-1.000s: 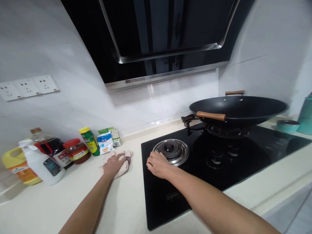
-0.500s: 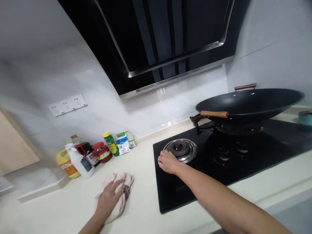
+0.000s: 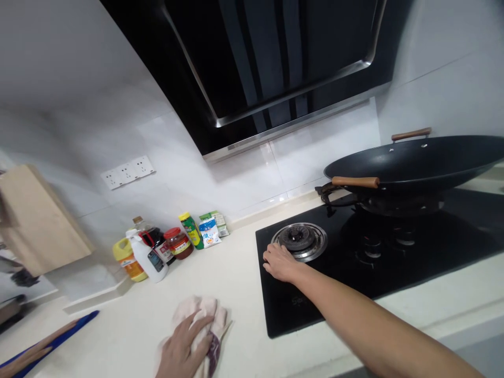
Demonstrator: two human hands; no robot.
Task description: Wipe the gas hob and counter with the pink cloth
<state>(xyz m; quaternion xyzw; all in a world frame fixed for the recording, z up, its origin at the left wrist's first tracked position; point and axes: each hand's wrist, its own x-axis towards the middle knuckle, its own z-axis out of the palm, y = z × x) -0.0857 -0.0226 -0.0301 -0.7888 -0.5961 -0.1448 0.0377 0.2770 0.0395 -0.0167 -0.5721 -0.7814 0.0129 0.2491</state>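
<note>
My left hand (image 3: 188, 344) presses down on a crumpled pale pink cloth (image 3: 200, 310) with a purple patch, its fingers bent over the fabric on the white counter. At the near left rim of the uncovered gas burner (image 3: 301, 241) is my right hand (image 3: 282, 263), fingers curled and low on the black glass hob (image 3: 293, 315). Whatever lies under those fingers is hidden. A big black wok (image 3: 417, 163) with wooden handles sits over the burner farther right.
Against the wall stand a yellow jug (image 3: 130, 261), a white bottle (image 3: 148, 260), a dark sauce bottle (image 3: 159, 241), a red-lidded jar (image 3: 178, 244), a green-yellow container (image 3: 191, 231) and packets (image 3: 210, 232). A range hood (image 3: 283, 68) hangs above. A blue-edged object (image 3: 66, 332) lies left.
The view has swung left, bringing a wooden board and the blue-edged object into sight. My left hand and the cloth have slid nearer to me. My right hand stays at the burner.
</note>
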